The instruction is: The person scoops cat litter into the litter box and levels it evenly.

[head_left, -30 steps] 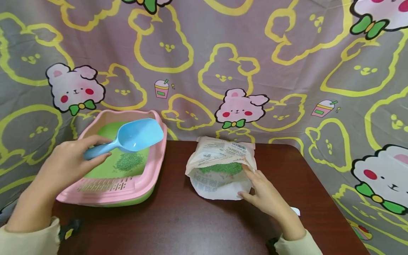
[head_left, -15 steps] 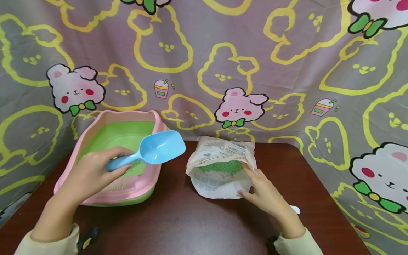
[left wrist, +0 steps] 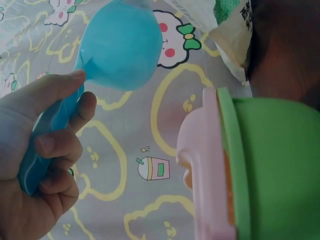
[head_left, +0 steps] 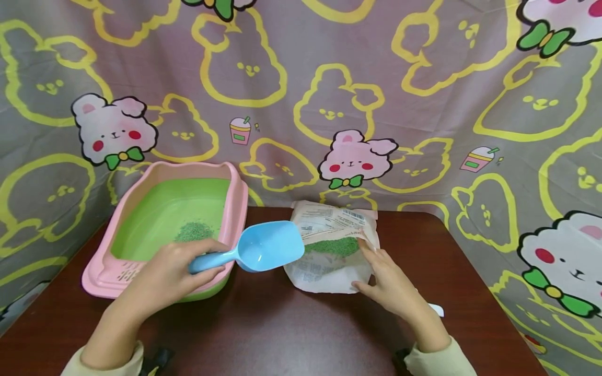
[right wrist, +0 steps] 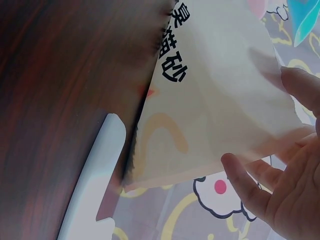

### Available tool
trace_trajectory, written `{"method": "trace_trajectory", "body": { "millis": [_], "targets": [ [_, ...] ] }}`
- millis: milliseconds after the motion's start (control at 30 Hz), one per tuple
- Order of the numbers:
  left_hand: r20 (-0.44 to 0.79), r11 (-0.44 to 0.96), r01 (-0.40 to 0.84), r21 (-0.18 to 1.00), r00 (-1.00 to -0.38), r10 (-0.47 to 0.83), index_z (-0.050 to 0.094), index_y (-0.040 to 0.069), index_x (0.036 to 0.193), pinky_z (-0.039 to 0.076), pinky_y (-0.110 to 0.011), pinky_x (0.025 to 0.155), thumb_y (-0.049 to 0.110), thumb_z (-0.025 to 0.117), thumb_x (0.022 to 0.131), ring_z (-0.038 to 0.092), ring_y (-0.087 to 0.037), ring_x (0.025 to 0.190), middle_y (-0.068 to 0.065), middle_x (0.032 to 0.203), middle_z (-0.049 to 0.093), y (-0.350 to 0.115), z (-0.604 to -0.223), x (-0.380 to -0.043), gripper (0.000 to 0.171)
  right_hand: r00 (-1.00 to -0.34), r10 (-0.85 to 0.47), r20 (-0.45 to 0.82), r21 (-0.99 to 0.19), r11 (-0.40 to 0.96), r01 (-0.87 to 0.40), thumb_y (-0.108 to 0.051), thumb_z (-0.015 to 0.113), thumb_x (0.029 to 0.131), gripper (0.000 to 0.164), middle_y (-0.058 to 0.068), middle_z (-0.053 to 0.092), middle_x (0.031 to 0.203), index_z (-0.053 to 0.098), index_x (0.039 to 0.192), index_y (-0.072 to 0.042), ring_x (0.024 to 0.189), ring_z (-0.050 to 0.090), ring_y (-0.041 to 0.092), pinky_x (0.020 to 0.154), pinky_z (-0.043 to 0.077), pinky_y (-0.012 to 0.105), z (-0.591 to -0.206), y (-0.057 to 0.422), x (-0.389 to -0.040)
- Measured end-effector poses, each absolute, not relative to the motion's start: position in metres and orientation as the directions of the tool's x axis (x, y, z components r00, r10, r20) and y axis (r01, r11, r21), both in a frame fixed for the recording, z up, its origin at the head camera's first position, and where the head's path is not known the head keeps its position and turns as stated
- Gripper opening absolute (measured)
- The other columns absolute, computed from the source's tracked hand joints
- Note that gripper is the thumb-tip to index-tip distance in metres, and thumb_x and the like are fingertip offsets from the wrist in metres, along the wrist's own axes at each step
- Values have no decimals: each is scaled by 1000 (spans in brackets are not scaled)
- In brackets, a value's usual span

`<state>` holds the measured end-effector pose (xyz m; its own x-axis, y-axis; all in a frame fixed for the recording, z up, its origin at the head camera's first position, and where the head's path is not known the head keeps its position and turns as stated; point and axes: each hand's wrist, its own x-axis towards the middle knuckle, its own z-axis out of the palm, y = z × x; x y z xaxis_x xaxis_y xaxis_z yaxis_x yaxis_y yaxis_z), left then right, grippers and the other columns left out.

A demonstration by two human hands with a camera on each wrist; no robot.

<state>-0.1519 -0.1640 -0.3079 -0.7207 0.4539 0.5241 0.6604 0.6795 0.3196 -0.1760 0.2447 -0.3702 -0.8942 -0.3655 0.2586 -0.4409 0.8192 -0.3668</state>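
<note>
My left hand [head_left: 176, 274] grips the handle of a blue scoop [head_left: 270, 248], and its bowl looks empty. The scoop's front end overlaps the left edge of a paper bag of cat litter [head_left: 315, 279] in the head view. Green granules [head_left: 336, 245] show inside the bag's mouth. At the bag's right side, my right hand [head_left: 390, 282] holds the mouth edge, index finger at the upper lip and thumb by the lower one. Black lettering marks the bag [right wrist: 215, 100] in the right wrist view. Behind my left hand stands a pink and green litter box [head_left: 237, 209].
A small pile of green granules [head_left: 195, 231] lies on the litter box floor. A flat white piece with a notch [right wrist: 95, 175] lies on the dark wooden table [head_left: 301, 334] by my right wrist. A patterned curtain [head_left: 282, 62] hangs behind the table.
My left hand has carried the scoop rightward and slightly down, from over the litter box to the bag's left edge. My right hand stays at the bag's mouth.
</note>
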Motion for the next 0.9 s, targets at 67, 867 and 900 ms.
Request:
{"method": "trace_trajectory", "body": {
  "millis": [67,867,900],
  "targets": [
    [520,661,672,334,-717,465,74,25,103,51,-22,63,13,86,75,52,3,71,15,88,71,-163,-310,-150,33,-896,-365,253,-370,819,-438,-18,84,78,89,15,35,159,37,150,1,137,43,42,107,41,55,-370,245,-176],
    [335,627,611,484,-791,512,71,24,103,44,-20,62,14,78,84,47,1,64,15,84,65,-135,-344,-167,23,-889,-383,251,-381,805,-454,-18,86,76,91,14,29,162,37,151,1,136,43,41,107,41,56,-371,248,-177],
    [335,628,610,483,-792,511,71,23,103,44,-20,62,14,78,84,48,1,64,15,84,66,-133,-346,-168,22,-889,-384,252,-381,805,-455,-19,86,76,91,14,29,162,37,151,1,137,43,41,107,40,56,-371,248,-177]
  ]
}}
